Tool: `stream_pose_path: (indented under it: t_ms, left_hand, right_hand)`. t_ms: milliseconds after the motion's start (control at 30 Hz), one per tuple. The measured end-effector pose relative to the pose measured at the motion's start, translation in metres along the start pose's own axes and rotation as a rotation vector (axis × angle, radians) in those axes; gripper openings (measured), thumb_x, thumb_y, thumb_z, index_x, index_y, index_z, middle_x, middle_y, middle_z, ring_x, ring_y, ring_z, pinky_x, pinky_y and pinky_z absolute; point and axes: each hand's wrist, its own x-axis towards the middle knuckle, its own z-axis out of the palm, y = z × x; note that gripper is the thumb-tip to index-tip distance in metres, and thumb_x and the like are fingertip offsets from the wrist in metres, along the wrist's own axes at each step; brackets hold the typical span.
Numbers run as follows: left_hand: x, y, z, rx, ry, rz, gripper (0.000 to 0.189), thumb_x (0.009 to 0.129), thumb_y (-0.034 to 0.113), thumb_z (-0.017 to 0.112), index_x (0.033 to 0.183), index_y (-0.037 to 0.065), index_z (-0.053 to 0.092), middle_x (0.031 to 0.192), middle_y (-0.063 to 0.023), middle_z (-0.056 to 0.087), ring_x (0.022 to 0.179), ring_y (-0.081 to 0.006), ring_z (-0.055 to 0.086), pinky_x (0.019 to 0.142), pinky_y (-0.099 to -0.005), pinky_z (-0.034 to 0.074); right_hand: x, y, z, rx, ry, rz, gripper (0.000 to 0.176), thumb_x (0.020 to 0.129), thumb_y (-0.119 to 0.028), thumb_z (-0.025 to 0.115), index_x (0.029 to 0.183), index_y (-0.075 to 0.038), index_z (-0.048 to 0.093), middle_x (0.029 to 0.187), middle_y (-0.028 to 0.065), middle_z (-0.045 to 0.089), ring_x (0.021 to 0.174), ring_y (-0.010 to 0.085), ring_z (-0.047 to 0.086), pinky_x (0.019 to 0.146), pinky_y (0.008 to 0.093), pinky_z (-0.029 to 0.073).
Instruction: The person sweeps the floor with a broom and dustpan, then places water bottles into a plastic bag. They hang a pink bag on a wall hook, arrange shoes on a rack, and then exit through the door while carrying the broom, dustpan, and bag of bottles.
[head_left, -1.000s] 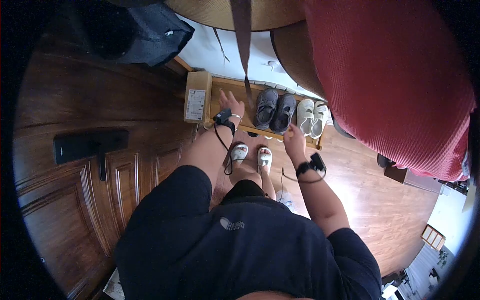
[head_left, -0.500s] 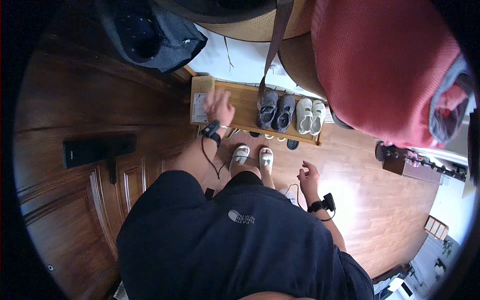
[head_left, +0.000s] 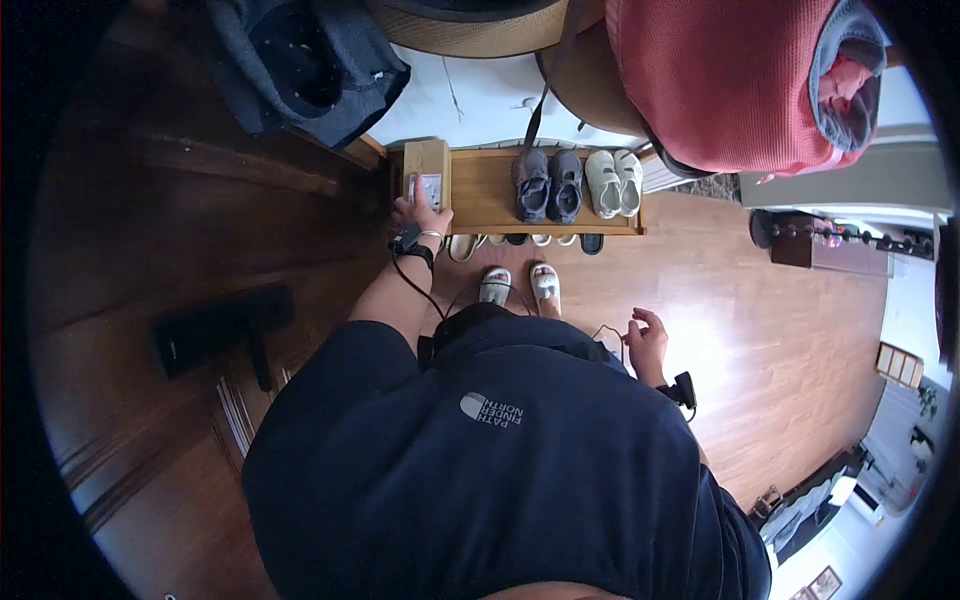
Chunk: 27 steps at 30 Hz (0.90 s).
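Observation:
My left hand [head_left: 422, 214] grips the near end of a small cardboard box [head_left: 428, 158], one finger stretched along its top over a white printed label. This box stands at the left end of a wooden shoe rack [head_left: 484, 190]. To its right on the same board are a pair of dark grey shoes [head_left: 549, 187] and a pair of cream shoes [head_left: 614, 184]. Off to the right of my body, my right hand [head_left: 647, 342] hangs over the floor, fingers loosely bent and apart, holding nothing.
Several slippers [head_left: 462, 247] stick out below the rack. A brown door with a black handle [head_left: 258, 345] is at left. Overhead hang a dark cap [head_left: 310, 70], straw hats [head_left: 480, 28] and a red bag [head_left: 720, 85]. Wood floor [head_left: 780, 350] stretches right.
My left hand has come down from above the rack onto the near end of the box and closed on it. My right hand stays low at my side. The view has shifted slightly.

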Motion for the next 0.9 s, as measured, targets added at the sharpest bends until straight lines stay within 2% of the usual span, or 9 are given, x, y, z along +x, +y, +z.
stream_pose_path:
  t_ms: [133,200,267,300,400,533,667,800,900]
  left_hand:
    - [0.004,0.012,-0.008,0.041,-0.013,-0.012,0.099,0.072,0.035,0.085,0.154,0.041,0.028,0.15,-0.0207,0.032,0.133,-0.0471,0.039,0.108,-0.0586,0.037]
    - [0.003,0.019,-0.003,0.11,0.097,0.089,0.093,0.076,0.031,0.082,0.154,0.03,0.032,0.153,-0.0221,0.031,0.135,-0.0447,0.041,0.11,-0.0569,0.037]
    - [0.008,0.023,0.004,0.037,0.143,0.807,0.084,0.079,0.025,0.078,0.152,0.016,0.036,0.153,-0.0242,0.033,0.135,-0.0432,0.042,0.112,-0.0546,0.036]
    - [0.01,0.033,0.004,-0.049,-0.054,1.046,0.077,0.081,0.017,0.074,0.148,0.006,0.039,0.153,-0.0256,0.034,0.138,-0.0436,0.04,0.114,-0.0526,0.035]
    - [0.028,0.042,0.057,0.059,-0.327,1.063,0.072,0.082,0.021,0.071,0.144,0.0,0.042,0.157,-0.0282,0.029,0.145,-0.0456,0.031,0.119,-0.0465,0.031]
    - [0.069,0.071,0.078,0.223,-0.069,0.61,0.075,0.087,0.026,0.062,0.153,0.002,0.033,0.163,-0.0266,0.019,0.149,-0.0471,0.021,0.12,-0.054,0.027]
    - [0.082,0.082,0.114,0.224,-0.172,0.589,0.069,0.097,0.035,0.05,0.154,0.002,0.032,0.164,-0.0246,0.019,0.15,-0.0464,0.019,0.118,-0.0616,0.026]
    - [0.029,0.029,0.089,0.297,-0.407,1.422,0.073,0.089,0.03,0.062,0.15,-0.002,0.036,0.163,-0.0257,0.02,0.15,-0.0464,0.019,0.115,-0.0646,0.026]
    - [0.013,-0.031,0.101,0.114,-0.795,1.688,0.066,0.078,0.011,0.064,0.141,-0.004,0.048,0.155,-0.0291,0.034,0.146,-0.0454,0.03,0.116,-0.0547,0.033]
  right_hand:
    - [-0.018,0.0,0.015,0.055,0.0,0.054,0.025,0.09,-0.007,0.063,0.114,-0.001,0.067,0.109,0.013,0.069,0.066,0.019,0.07,0.062,0.0312,0.056]
    - [-0.022,0.002,0.021,-0.021,0.035,0.023,0.025,0.089,-0.009,0.064,0.113,-0.002,0.068,0.107,0.0138,0.07,0.067,0.0201,0.07,0.064,0.0325,0.057]
    - [-0.031,0.005,0.025,0.013,0.06,0.068,0.025,0.088,-0.01,0.064,0.112,-0.002,0.068,0.106,0.0139,0.07,0.067,0.0205,0.07,0.065,0.033,0.057]
    - [-0.035,0.006,0.026,0.04,0.07,0.101,0.025,0.088,-0.01,0.065,0.112,-0.002,0.068,0.106,0.014,0.07,0.068,0.0209,0.071,0.065,0.0335,0.057]
    - [-0.047,0.013,0.028,-0.031,0.115,0.118,0.026,0.087,-0.01,0.065,0.112,-0.003,0.068,0.105,0.0131,0.071,0.067,0.0207,0.07,0.066,0.0334,0.056]
    - [-0.072,0.012,0.021,0.01,0.217,0.196,0.024,0.087,-0.01,0.066,0.11,-0.004,0.069,0.105,0.0126,0.071,0.067,0.0203,0.07,0.067,0.0337,0.056]
    - [-0.084,0.039,0.019,0.034,0.278,0.239,0.02,0.087,-0.012,0.065,0.104,-0.003,0.072,0.102,0.0134,0.072,0.07,0.0227,0.07,0.069,0.0358,0.056]
    - [-0.112,0.048,0.029,-0.006,0.263,0.399,0.022,0.087,-0.017,0.064,0.103,-0.005,0.073,0.098,0.0171,0.072,0.081,0.0308,0.069,0.076,0.0409,0.055]
    - [-0.117,0.036,0.015,-0.106,0.344,0.262,0.021,0.086,-0.015,0.063,0.101,-0.005,0.073,0.096,0.0177,0.072,0.093,0.0343,0.068,0.082,0.0417,0.054]
